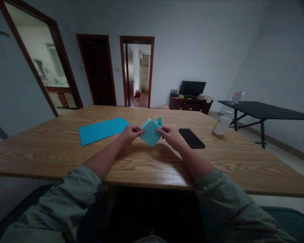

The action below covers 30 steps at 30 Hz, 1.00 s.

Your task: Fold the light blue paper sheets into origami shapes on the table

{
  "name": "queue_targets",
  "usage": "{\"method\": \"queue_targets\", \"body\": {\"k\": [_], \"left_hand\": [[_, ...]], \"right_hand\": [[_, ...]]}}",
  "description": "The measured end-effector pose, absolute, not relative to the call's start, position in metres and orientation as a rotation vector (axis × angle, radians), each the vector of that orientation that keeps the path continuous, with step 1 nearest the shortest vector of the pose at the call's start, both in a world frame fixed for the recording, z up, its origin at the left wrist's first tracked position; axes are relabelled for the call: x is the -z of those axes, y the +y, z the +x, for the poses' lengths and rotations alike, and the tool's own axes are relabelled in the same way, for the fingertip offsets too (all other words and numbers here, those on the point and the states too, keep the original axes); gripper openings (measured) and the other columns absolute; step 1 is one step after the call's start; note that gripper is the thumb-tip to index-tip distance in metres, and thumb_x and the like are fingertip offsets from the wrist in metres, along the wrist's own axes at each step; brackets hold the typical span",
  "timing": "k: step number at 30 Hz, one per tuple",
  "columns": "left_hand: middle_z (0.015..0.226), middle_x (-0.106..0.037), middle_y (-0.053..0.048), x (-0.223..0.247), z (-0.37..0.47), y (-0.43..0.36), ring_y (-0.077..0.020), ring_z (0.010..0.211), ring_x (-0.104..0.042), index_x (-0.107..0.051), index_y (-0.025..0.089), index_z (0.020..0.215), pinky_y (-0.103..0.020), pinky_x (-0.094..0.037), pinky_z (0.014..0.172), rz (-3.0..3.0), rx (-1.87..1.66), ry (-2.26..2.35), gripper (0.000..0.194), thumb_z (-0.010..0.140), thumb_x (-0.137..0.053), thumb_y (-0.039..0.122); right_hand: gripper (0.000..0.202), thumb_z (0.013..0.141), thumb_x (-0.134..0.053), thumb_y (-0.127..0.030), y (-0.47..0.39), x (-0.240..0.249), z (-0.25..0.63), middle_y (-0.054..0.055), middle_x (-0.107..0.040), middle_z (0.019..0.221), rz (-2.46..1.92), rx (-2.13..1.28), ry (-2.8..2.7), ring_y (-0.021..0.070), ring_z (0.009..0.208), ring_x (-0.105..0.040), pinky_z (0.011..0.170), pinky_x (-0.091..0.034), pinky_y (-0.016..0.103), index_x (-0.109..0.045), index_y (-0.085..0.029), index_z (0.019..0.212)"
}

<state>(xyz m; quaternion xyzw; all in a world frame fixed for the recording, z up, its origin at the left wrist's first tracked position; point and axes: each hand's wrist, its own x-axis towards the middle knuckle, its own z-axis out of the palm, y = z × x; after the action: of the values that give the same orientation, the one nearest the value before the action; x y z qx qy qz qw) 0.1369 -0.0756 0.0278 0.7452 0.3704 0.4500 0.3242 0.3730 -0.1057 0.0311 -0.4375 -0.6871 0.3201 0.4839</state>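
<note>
Fingers clamped: our left hand and right hand pinched the folded paper at opposite sides | we held it over the wooden table | blue sheet lay left, black phone right

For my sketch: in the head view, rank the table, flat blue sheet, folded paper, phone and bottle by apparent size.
1. Table
2. Flat blue sheet
3. Folded paper
4. Phone and bottle: too alike to rank.
</note>
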Motion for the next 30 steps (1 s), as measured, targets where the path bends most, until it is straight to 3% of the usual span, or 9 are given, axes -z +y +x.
{"method": "queue_targets", "body": {"k": [2, 5, 7, 11, 16, 20, 27, 30], "left_hand": [[0.067, -0.062, -0.001, -0.027, 0.138, -0.075, -0.0117, 0.06, -0.055, -0.065, 0.012, 0.093, -0.023, -0.043, 0.058, 1.85, -1.202, 0.923, 0.044, 0.065, -0.073, 0.045], [0.069, -0.064, 0.001, -0.027, 0.141, -0.076, -0.0129, 0.063, -0.06, -0.049, 0.015, 0.124, -0.024, -0.047, 0.062, 1.675, -1.139, 0.808, 0.075, 0.059, -0.08, 0.038], [0.078, -0.068, -0.003, -0.028, 0.142, -0.078, -0.0159, 0.071, -0.064, -0.044, 0.015, 0.129, -0.028, -0.05, 0.068, 1.587, -1.023, 0.763, 0.085, 0.057, -0.082, 0.037], [0.1, -0.069, -0.009, -0.028, 0.143, -0.079, -0.022, 0.088, -0.065, -0.062, 0.012, 0.11, -0.032, -0.049, 0.08, 1.601, -0.881, 0.72, 0.064, 0.057, -0.081, 0.042], [0.098, -0.07, -0.007, -0.025, 0.14, -0.077, -0.0233, 0.087, -0.064, -0.067, 0.013, 0.103, -0.031, -0.049, 0.077, 1.649, -0.874, 0.754, 0.056, 0.06, -0.077, 0.049], [0.095, -0.07, -0.007, -0.025, 0.14, -0.078, -0.0222, 0.083, -0.064, -0.068, 0.012, 0.1, -0.029, -0.049, 0.073, 1.714, -0.866, 0.782, 0.054, 0.061, -0.076, 0.05], [0.085, -0.069, -0.005, -0.029, 0.14, -0.079, -0.0174, 0.071, -0.061, -0.068, 0.011, 0.096, -0.025, -0.045, 0.063, 1.783, -0.917, 0.863, 0.052, 0.065, -0.071, 0.053], [0.077, -0.067, -0.004, -0.026, 0.139, -0.074, -0.0155, 0.066, -0.058, -0.068, 0.011, 0.092, -0.025, -0.043, 0.06, 1.851, -1.003, 0.932, 0.051, 0.065, -0.07, 0.054]], "right_hand": [[0.037, 0.074, -0.061, -0.051, -0.105, -0.03, 0.373, -0.001, -0.054, 0.065, -1.075, -0.767, -1.659, 0.0116, 0.057, -0.046, 0.054, -0.038, 0.024, -0.063, -0.015, 0.082], [0.037, 0.07, -0.067, -0.045, -0.105, -0.029, 0.371, -0.001, -0.058, 0.074, -1.053, -0.755, -1.616, 0.0125, 0.062, -0.05, 0.058, -0.042, 0.025, -0.06, -0.017, 0.093], [0.041, 0.068, -0.069, -0.04, -0.106, -0.029, 0.368, 0.0, -0.06, 0.08, -1.01, -0.797, -1.602, 0.013, 0.066, -0.052, 0.06, -0.044, 0.026, -0.057, -0.018, 0.1], [0.049, 0.067, -0.071, -0.036, -0.112, -0.032, 0.363, 0.002, -0.062, 0.087, -0.922, -0.937, -1.598, 0.0147, 0.072, -0.056, 0.064, -0.047, 0.028, -0.052, -0.02, 0.109], [0.052, 0.067, -0.073, -0.034, -0.116, -0.033, 0.362, 0.003, -0.064, 0.088, -0.912, -1.043, -1.598, 0.0158, 0.077, -0.058, 0.067, -0.048, 0.028, -0.053, -0.019, 0.112], [0.039, 0.068, -0.072, -0.036, -0.115, -0.031, 0.364, 0.003, -0.064, 0.086, -0.975, -1.058, -1.695, 0.0155, 0.076, -0.057, 0.067, -0.047, 0.027, -0.062, -0.015, 0.099], [0.031, 0.075, -0.065, -0.044, -0.118, -0.033, 0.363, -0.002, -0.053, 0.059, -1.12, -0.923, -1.839, 0.0093, 0.05, -0.046, 0.047, -0.036, 0.022, -0.062, -0.014, 0.081], [0.026, 0.078, -0.062, -0.041, -0.119, -0.035, 0.362, -0.003, -0.051, 0.056, -1.163, -0.867, -1.806, 0.0086, 0.044, -0.046, 0.04, -0.034, 0.021, -0.06, -0.015, 0.082]]}}
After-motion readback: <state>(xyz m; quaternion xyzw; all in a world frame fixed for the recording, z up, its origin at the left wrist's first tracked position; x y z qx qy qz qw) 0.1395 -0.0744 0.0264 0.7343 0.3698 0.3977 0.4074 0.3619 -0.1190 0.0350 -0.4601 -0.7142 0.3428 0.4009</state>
